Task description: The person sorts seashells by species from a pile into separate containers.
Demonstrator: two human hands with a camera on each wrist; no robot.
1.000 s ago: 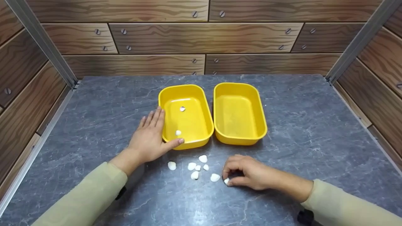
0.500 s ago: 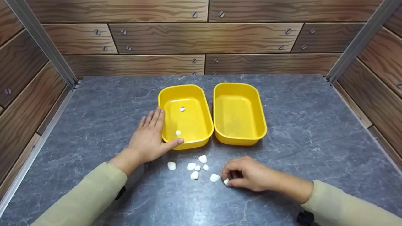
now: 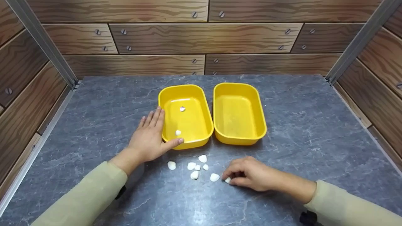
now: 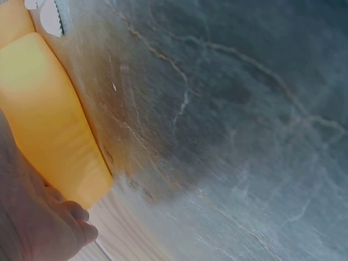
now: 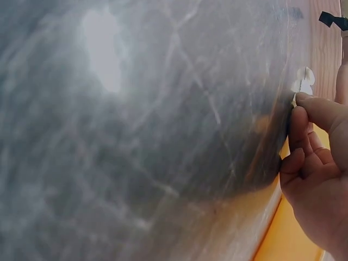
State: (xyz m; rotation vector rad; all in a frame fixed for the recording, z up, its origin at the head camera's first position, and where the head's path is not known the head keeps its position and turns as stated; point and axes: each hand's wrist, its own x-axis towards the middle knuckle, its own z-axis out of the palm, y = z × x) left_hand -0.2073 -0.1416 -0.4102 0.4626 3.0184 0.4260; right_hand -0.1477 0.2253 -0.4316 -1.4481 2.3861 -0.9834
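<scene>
My left hand point(image 3: 149, 138) lies with straight fingers along the left side of the left yellow bin point(image 3: 205, 108), its thumb over the front rim. Two small seashells are inside that bin, one shell point(image 3: 182, 109) toward the back and one shell point(image 3: 178, 132) near the front. To the right of the loose pile, my right hand point(image 3: 251, 174) pinches a small white seashell point(image 3: 227, 180) between thumb and fingers, low over the table. In the right wrist view the thumb and index fingertips meet, with white shells point(image 5: 307, 79) beyond them.
Several white seashells, among them a ridged shell point(image 3: 171, 165) and a rounder shell point(image 3: 214, 177), lie on the grey marbled table point(image 3: 110, 103) in front of the bins. A second yellow bin point(image 3: 240, 116) stands right beside the first. Wood-patterned panels point(image 3: 204, 37) enclose the table.
The pinched shell has turned slightly in my right fingers, and the right hand has shifted very slightly to the right. My left hand has stayed still on the bin.
</scene>
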